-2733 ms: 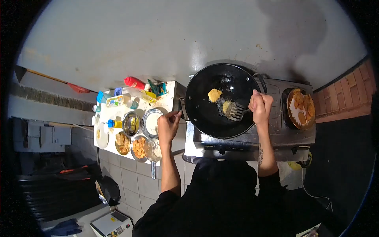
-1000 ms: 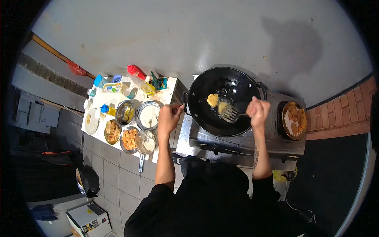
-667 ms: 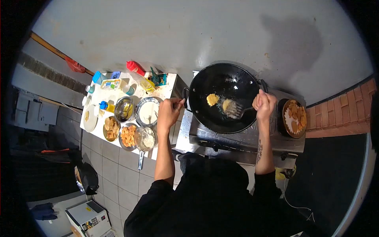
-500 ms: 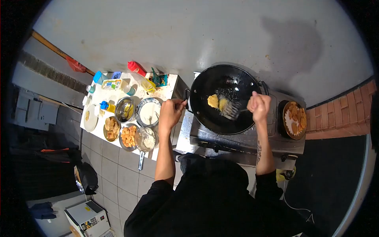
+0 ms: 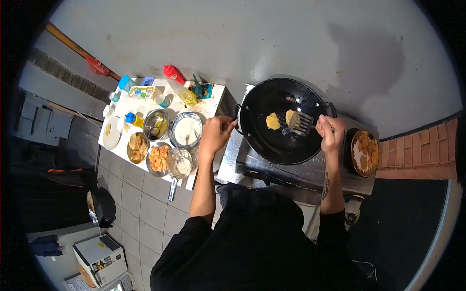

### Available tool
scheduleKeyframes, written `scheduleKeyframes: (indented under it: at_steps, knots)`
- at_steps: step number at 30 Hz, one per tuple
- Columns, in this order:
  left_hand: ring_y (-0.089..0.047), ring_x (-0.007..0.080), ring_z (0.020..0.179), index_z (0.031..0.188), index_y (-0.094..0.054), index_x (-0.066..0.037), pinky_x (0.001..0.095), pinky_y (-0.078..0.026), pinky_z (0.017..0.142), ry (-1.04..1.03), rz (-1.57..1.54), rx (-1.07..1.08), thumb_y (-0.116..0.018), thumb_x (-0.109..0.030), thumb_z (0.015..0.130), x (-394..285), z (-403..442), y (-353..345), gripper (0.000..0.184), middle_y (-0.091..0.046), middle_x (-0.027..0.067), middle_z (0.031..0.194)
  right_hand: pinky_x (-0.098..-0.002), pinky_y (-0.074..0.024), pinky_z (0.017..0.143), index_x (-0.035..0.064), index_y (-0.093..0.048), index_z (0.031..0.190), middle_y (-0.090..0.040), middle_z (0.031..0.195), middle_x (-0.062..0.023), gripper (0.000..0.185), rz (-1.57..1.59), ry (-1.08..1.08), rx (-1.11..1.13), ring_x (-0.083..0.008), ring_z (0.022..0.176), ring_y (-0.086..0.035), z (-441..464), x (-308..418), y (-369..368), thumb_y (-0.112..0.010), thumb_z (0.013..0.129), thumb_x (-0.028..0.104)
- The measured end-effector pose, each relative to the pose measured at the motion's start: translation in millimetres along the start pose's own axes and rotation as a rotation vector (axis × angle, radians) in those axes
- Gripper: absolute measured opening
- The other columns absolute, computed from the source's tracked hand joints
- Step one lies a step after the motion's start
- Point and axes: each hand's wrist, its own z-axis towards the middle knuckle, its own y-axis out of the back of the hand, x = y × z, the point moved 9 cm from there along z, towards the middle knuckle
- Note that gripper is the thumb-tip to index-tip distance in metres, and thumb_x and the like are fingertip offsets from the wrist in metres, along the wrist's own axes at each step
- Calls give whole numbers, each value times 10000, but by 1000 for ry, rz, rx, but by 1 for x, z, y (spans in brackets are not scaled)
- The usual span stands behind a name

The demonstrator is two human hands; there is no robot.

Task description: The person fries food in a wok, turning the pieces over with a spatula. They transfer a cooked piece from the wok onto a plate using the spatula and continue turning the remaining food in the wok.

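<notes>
Now the left hand (image 5: 214, 136) has fingers pinched on the side handle (image 5: 236, 111) of the black wok (image 5: 272, 149); the right hand (image 5: 331, 134) clamps a slotted spatula (image 5: 304, 124) against one yellow piece (image 5: 290, 115), open wok reaching the near rim.

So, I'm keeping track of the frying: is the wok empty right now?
Not empty: two yellow pieces show inside the wok, one of them at the slotted turner held in the right hand.
</notes>
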Motion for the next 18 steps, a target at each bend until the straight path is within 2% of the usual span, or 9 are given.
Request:
scheduleKeyframes:
  at_steps: [2, 6, 8, 15, 18]
  knots:
    - [-599, 291, 564, 896, -712, 19, 383, -455, 565, -72, -43, -53, -702, -198, 846, 1, 0, 1, 223, -623, 184, 643, -280, -193, 438, 23, -351, 533, -355, 479, 33, 421, -159, 113, 40, -58, 433, -291, 2, 12, -8, -511, 923, 42]
    - [-601, 281, 566, 905, -712, 20, 381, -454, 566, -36, -60, -25, -702, -206, 850, -4, -1, 7, 233, -627, 192, 654, -287, -189, 438, 15, -370, 538, -369, 476, 37, 415, -193, 116, 58, -63, 431, -295, 4, 15, -16, -508, 928, 46]
    - [-593, 272, 560, 909, -712, 18, 379, -452, 566, -70, -50, -87, -702, -220, 853, -5, -2, 13, 244, -624, 186, 647, -282, -188, 429, 27, -356, 527, -360, 473, 26, 435, -43, 77, -17, -68, 420, -284, 4, 7, -9, -505, 934, 57]
    - [-523, 230, 511, 906, -715, 15, 360, -422, 535, -65, -37, -61, -701, -247, 859, -3, -3, 16, 267, -605, 156, 606, -271, -195, 416, 56, -344, 517, -354, 468, 7, 449, 217, 105, -201, -63, 416, -284, 0, 1, 19, -478, 945, 61]
    - [-476, 184, 490, 914, -715, 16, 342, -398, 514, -6, -60, -42, -697, -247, 864, -3, -6, 24, 268, -582, 140, 575, -268, -205, 423, 63, -349, 516, -362, 469, 11, 445, 132, 40, -185, -61, 422, -296, -2, -1, 9, -483, 941, 69]
